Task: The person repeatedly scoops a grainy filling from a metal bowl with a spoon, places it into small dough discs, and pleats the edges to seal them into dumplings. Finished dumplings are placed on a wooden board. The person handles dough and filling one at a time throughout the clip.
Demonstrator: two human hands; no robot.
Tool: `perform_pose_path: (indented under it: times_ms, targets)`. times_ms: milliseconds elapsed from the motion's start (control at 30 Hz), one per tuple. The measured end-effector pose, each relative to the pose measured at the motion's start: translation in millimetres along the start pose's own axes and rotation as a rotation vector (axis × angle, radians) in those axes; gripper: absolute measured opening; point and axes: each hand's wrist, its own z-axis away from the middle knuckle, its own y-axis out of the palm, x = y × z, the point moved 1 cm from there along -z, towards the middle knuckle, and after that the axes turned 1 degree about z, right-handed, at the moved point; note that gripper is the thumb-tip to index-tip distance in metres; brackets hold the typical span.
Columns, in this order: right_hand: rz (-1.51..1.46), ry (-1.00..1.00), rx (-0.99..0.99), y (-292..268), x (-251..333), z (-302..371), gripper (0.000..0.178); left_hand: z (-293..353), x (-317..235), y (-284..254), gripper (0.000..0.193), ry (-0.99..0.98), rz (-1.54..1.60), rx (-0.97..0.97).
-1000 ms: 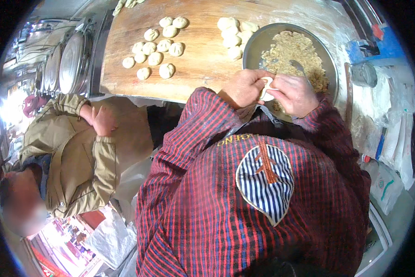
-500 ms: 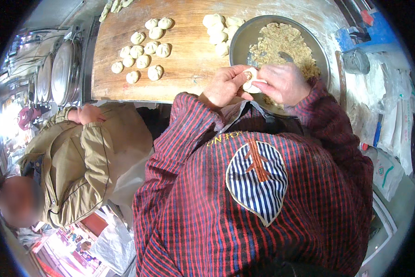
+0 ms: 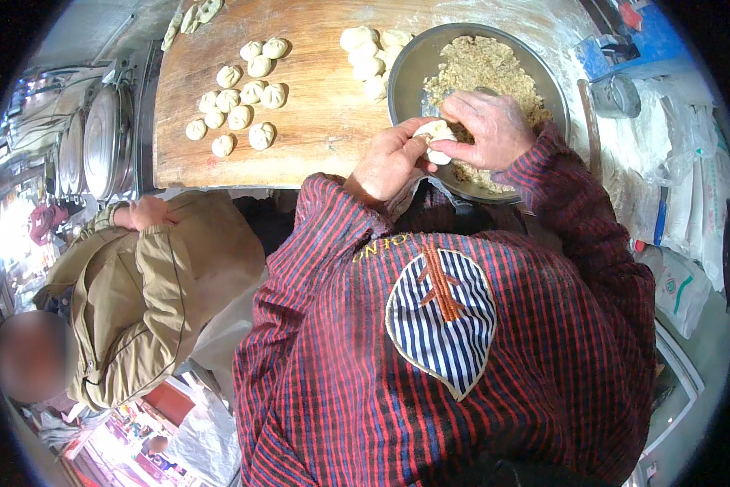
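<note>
A white bun [image 3: 438, 140], its dough gathered in folds, is pinched between my two hands. My left hand [image 3: 387, 165] cups it from the left with the thumb on its edge. From the right, the fingers of my right hand [image 3: 493, 130] close on its rim. Both hands are over the near left edge of a wide metal bowl [image 3: 396, 91]. Inside the bowl lies a crumbly, tan filling [image 3: 490, 69], partly covered by my right hand. Left of the bowl sits a cluster of pale dough pieces [image 3: 366, 58].
Several pleated buns [image 3: 251, 94] stand on the wooden board [image 3: 182, 166] at left. Another person [image 3: 150, 284] in a tan coat is beside the board, hands together. Right of the bowl are a grey cup [image 3: 616, 97], a wooden stick [image 3: 590, 130] and plastic bags [image 3: 689, 195].
My right fingers have shifted round the bun, and its dough looks more gathered at the top. The whole view has moved slightly, so board and bowl appear a little to the left.
</note>
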Motion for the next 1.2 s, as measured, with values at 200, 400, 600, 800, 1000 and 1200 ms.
perform_pose_path:
  times_ms: [200, 400, 600, 800, 1000, 1200]
  targets:
    - [-0.150, -0.170, -0.148, 10.8, 15.5, -6.5, 0.015, -5.6, 7.4, 13.3, 0.047, 0.144, 0.185, -0.104]
    - [-0.284, -0.015, -0.106, 2.9, 28.0, -14.1, 0.015, 4.6, 7.6, 7.3, 0.066, 0.388, -0.038, -0.179]
    - [-0.094, -0.261, -0.209, 13.0, 46.6, -24.5, 0.015, 11.4, 16.1, -0.7, 0.062, 0.230, 0.236, -0.330]
    - [-0.292, -0.085, -0.022, 14.8, 50.6, -27.4, 0.020, 20.6, 23.0, -5.9, 0.057, 0.487, 0.075, -0.360]
    - [-0.178, -0.337, -0.028, 29.8, 61.5, -40.0, 0.013, 29.0, 9.4, -36.6, 0.067, -0.002, 0.188, 0.039]
    - [-0.340, 0.100, 0.202, 39.3, 66.9, -54.3, 0.023, 33.7, 16.8, -41.4, 0.062, -0.006, 0.389, -0.130]
